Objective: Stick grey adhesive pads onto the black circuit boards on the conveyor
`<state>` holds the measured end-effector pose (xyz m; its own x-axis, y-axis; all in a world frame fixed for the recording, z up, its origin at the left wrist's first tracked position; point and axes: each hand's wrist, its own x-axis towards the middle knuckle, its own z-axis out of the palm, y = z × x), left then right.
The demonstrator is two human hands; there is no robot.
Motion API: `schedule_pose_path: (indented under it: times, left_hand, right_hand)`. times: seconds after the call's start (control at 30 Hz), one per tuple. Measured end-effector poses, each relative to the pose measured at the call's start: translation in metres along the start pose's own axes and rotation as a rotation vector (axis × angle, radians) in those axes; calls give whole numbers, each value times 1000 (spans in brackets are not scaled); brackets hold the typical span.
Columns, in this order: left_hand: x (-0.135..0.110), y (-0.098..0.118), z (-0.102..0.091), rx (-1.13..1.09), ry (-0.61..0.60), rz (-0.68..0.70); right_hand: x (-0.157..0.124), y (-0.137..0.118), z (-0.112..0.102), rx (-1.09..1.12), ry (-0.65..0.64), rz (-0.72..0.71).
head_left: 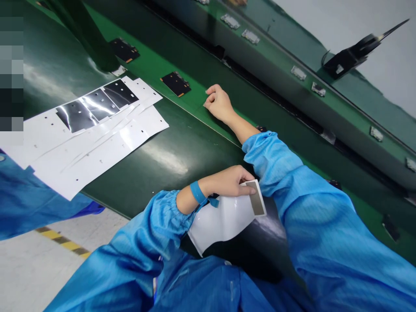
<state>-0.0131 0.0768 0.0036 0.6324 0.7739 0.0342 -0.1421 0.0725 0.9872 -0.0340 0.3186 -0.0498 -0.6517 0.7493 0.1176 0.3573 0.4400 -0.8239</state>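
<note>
My left hand [231,181], with a blue strap around the wrist, is closed on a glossy white sheet [227,219]. The sheet bends downward over the dark green surface near my body, and a grey-brown rectangle [255,199] shows on its upper end, under my fingers. Farther forward, my right hand [220,103] hovers at the green conveyor belt. Its fingers are bent, with the tips apart, and I see nothing between them. Nearest to it, on the left, lies a black circuit board [176,84] with orange edge marks.
Large white sheets [94,149] with glossy black pieces [97,106] lie at the left. Another dark board [125,50] is on the belt. Several small metallic parts [250,36] line the far ledge, near a black device [351,56]. A person's blue sleeve [42,203] shows at left.
</note>
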Motion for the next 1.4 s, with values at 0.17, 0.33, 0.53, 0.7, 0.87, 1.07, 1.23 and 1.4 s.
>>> schedule_pose_path:
  times: [0.17,0.33,0.53,0.7,0.87,1.07,1.23,1.4]
  left_hand:
    - [5,-8,-5,-40,246,29]
    - [8,-12,-15,-40,450,-42]
    - [8,-10,-18,-199,704,3]
    - [7,-7,-18,-323,672,-13]
    - [6,-5,-18,-344,679,-8]
    - [8,-7,-16,-247,729,7]
    - [10,-8,-14,-104,825,26]
    - [9,-6,-10,-37,645,25]
  right_hand:
    - [-42,-17,-29,176,-76,-74]
    - [-117,-45,-76,248,-177,-67]
    - [-190,-70,-106,245,-220,-52]
    - [-212,-74,-109,205,-191,-54]
    - [-217,-73,-109,202,-198,-89]
    - [-223,-75,-108,174,-237,-57]
    - [-201,-57,-112,147,-80,-29]
    - [-136,-13,-93,136,92,69]
